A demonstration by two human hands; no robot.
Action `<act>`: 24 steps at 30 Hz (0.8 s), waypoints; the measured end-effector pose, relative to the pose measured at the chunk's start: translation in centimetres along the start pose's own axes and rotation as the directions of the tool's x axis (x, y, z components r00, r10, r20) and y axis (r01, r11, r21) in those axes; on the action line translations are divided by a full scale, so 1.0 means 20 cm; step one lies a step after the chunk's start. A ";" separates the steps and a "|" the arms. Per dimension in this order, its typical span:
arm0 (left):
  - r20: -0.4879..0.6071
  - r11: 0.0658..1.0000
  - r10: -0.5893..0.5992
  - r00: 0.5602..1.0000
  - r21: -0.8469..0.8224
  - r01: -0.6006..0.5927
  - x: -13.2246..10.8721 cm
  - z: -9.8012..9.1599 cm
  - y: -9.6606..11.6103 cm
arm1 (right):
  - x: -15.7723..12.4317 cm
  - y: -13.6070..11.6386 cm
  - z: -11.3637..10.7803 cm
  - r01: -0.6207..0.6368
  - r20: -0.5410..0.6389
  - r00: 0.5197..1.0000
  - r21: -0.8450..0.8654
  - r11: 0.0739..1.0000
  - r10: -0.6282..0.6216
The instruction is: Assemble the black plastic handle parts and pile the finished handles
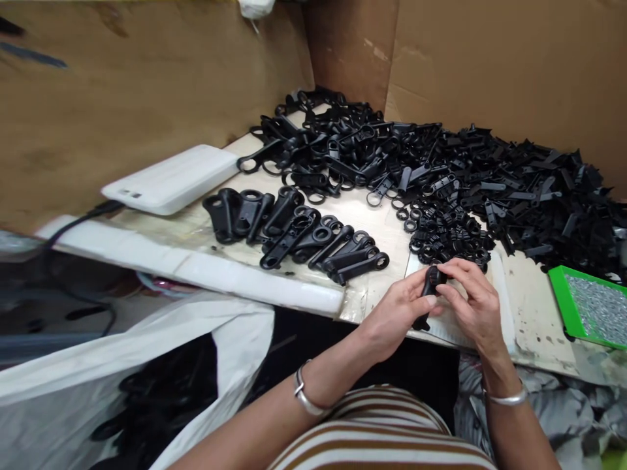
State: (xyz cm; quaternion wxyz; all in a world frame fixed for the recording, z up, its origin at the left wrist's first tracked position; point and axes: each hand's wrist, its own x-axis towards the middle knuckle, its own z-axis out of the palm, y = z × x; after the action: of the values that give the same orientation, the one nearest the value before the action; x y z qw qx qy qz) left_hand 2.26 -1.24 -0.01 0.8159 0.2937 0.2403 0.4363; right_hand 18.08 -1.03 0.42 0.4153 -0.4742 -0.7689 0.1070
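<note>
A black plastic handle with a ring-shaped end is held upright over the near edge of the table. My left hand is closed around its shaft, thumb in front. At its top end, the fingers and thumb of my right hand pinch the ring end; whether a separate small ring sits there I cannot tell. Just beyond my hands lies a heap of small black rings. To the left, several black handles with ring ends lie in a rough row.
Large piles of black handles and flat black pieces fill the table's back, against cardboard walls. A green tray of small metal pieces stands right. A white box with a cable lies left, above an open white bag.
</note>
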 end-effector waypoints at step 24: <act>0.072 0.630 0.274 0.959 0.740 -0.236 -0.05 -0.02 0.00 | -0.08 0.00 0.10 0.116 -0.180 0.974 -0.112 0.987 -0.135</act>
State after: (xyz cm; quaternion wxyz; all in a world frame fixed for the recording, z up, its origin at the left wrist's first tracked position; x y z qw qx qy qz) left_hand 1.47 -1.94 -0.24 0.5497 0.6200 0.3720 0.4184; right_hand 16.99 -1.93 -1.71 0.4674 -0.4528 -0.7593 -0.0036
